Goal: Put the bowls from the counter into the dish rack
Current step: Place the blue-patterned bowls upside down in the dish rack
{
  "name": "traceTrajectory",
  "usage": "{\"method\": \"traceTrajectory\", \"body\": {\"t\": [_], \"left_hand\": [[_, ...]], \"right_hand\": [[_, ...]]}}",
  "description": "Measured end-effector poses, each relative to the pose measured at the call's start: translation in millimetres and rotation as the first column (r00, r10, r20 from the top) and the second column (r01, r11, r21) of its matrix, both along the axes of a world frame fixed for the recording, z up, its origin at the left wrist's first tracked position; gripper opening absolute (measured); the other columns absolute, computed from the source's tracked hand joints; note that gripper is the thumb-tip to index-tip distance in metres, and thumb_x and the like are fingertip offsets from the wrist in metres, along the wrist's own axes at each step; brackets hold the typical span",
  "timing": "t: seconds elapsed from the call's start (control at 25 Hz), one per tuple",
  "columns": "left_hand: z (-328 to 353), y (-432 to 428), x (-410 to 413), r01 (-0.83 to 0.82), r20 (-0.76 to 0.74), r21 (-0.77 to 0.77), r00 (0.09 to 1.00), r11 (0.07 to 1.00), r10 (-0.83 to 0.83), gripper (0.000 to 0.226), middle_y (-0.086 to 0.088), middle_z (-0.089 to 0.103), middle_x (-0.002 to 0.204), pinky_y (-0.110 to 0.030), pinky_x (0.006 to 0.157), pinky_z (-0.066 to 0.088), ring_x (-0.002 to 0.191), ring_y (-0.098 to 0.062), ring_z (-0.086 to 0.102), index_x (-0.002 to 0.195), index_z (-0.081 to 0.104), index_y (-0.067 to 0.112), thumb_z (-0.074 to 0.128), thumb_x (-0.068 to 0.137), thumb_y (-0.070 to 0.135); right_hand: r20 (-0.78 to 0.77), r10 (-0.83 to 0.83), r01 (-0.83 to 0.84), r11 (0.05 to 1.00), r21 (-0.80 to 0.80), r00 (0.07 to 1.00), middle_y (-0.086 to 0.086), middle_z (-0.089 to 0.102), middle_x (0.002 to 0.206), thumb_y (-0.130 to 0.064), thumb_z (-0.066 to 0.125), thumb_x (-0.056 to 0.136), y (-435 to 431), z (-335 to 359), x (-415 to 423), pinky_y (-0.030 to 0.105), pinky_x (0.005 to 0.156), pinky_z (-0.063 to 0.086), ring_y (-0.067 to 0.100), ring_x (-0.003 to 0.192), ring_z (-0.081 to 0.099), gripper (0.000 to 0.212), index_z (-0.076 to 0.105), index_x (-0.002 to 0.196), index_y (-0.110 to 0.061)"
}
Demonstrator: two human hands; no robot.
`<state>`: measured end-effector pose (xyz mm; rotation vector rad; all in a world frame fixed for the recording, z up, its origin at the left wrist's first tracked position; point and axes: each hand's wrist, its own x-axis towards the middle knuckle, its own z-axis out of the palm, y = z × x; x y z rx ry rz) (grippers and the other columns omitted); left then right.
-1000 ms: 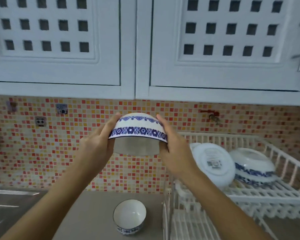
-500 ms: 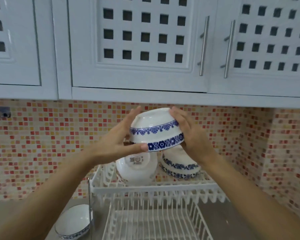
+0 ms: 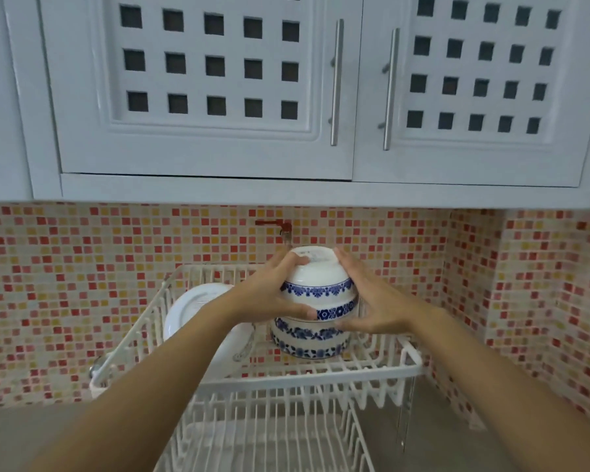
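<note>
I hold a white bowl with blue flower bands [image 3: 321, 284] upside down between both hands. My left hand [image 3: 269, 294] grips its left side and my right hand [image 3: 368, 301] its right side. The bowl sits on top of another upside-down blue-patterned bowl [image 3: 310, 342] on the upper tier of the white dish rack [image 3: 321, 373]. A third white bowl [image 3: 191, 308] leans on its side at the left of that tier, partly hidden by my left forearm.
The rack's lower tier [image 3: 269, 434] of white wire bars lies below my arms. White cabinets with metal handles [image 3: 334, 83] hang overhead. A mosaic-tiled wall [image 3: 82, 284] and a red wall tap [image 3: 280, 226] stand behind the rack.
Both hands carried the bowl from the left, turned upside down, and lowered it onto the bowl in the rack's upper tier. The view panned right; the bowl on the counter left the frame.
</note>
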<state>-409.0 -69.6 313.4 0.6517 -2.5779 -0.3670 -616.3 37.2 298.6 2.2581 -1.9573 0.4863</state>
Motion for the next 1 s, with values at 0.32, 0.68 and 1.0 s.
{"method": "traceTrajectory", "body": {"t": [0.32, 0.68, 1.0], "left_hand": [[-30, -23, -33, -0.088, 0.158, 0.045, 0.984, 0.995, 0.080, 0.087, 0.006, 0.018, 0.144, -0.044, 0.099, 0.045, 0.125, -0.027, 0.041, 0.130, 0.027, 0.028, 0.077, 0.063, 0.053], [-40, -19, -47, -0.167, 0.307, 0.016, 0.939, 0.986, 0.154, 0.083, -0.011, 0.013, 0.147, -0.032, 0.078, 0.046, 0.117, -0.033, 0.048, 0.129, 0.018, 0.015, 0.072, 0.074, 0.045], [-36, -6, -43, -0.220, 0.395, -0.012, 0.895, 0.975, 0.207, 0.090, -0.013, -0.005, 0.156, -0.040, 0.086, 0.052, 0.114, -0.036, 0.053, 0.135, 0.014, 0.016, 0.071, 0.074, 0.049]], "right_hand": [[0.095, -0.079, 0.068, 0.990, 0.120, 0.992, -0.009, 0.012, 0.155, -0.046, 0.079, 0.068, -25, -14, -8, 0.039, 0.106, 0.040, 0.019, 0.135, 0.032, 0.106, 0.005, 0.144, -0.036], [-0.010, -0.120, 0.120, 0.978, 0.168, 0.993, -0.001, 0.027, 0.149, -0.044, 0.082, 0.065, -29, -16, -6, 0.034, 0.095, 0.045, 0.019, 0.127, 0.041, 0.106, 0.014, 0.143, -0.021], [-0.035, -0.147, 0.151, 0.969, 0.197, 0.989, -0.002, 0.032, 0.144, -0.043, 0.085, 0.062, -30, -17, -2, 0.037, 0.093, 0.047, 0.019, 0.121, 0.044, 0.105, 0.017, 0.140, -0.021]]}}
